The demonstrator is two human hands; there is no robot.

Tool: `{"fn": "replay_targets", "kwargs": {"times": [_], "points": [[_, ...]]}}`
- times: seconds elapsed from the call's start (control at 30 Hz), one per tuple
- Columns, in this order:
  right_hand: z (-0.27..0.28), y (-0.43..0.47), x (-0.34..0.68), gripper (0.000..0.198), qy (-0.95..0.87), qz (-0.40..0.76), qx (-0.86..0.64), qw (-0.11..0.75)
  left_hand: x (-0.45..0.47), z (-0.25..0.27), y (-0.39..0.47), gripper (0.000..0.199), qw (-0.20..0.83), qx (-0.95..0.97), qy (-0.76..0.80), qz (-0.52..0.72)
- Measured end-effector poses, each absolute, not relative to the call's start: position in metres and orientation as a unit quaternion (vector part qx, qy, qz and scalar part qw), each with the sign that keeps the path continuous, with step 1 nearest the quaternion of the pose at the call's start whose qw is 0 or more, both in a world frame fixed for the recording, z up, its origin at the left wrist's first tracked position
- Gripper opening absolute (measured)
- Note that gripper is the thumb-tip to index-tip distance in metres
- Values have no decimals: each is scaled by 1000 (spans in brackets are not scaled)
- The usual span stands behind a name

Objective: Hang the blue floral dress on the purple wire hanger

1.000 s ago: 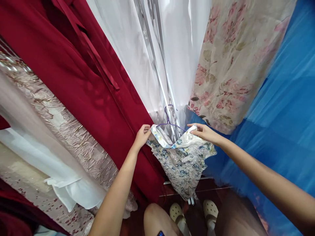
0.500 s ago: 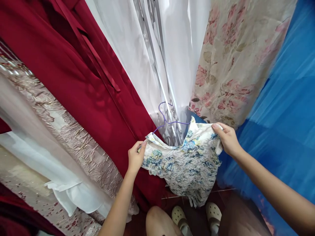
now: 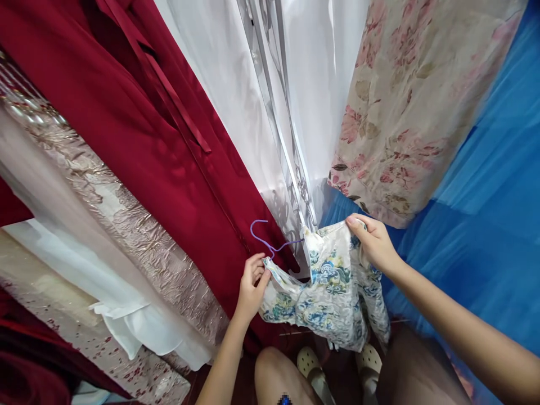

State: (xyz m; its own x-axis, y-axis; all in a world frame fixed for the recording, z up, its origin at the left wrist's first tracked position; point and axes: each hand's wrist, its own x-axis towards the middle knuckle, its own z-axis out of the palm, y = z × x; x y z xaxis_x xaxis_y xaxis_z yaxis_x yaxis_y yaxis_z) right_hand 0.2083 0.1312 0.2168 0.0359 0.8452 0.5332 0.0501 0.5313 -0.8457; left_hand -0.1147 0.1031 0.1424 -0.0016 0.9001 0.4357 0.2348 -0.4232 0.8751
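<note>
One floral garment (image 3: 331,278), shoulders pinched by left hand (image 3: 252,284) and right hand (image 3: 377,243); purple hanger (image 3: 273,248) at neckline.

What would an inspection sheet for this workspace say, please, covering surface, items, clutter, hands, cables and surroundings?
Surface: dark floor, seen in part; the garment is held up above it.
Items: blue-and-white garment, with a purple hanger at its neckline, partly hidden by the cloth.
Clutter: dark red fabric bunched at lower left.
Left hand: left hand pinches the garment's upper edge near the hanger.
Right hand: right hand pinches the opposite upper edge.
Cables: nothing seen.
Surroundings: bright red cloth, white cloth, pink-flowered cloth and blue cloth hanging around; pale clogs on the feet below.
</note>
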Motion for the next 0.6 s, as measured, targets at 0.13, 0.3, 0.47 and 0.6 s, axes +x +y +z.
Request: {"fn": "replay_targets", "kwargs": {"times": [0.13,0.3,0.47,0.6], "points": [[206,137,226,33,-560,343,-377,654,-112,149,100,22,282,659,474,511],[202,133,242,30,-494,386,-390,674,-96,152,98,21,347,618,478,518],[213,90,244,32,-504,288,-444,683,-69,138,91,33,306,620,507,515],[247,24,235,34,-696,341,-321,544,-56,134,94,34,186,620,549,528]]}}
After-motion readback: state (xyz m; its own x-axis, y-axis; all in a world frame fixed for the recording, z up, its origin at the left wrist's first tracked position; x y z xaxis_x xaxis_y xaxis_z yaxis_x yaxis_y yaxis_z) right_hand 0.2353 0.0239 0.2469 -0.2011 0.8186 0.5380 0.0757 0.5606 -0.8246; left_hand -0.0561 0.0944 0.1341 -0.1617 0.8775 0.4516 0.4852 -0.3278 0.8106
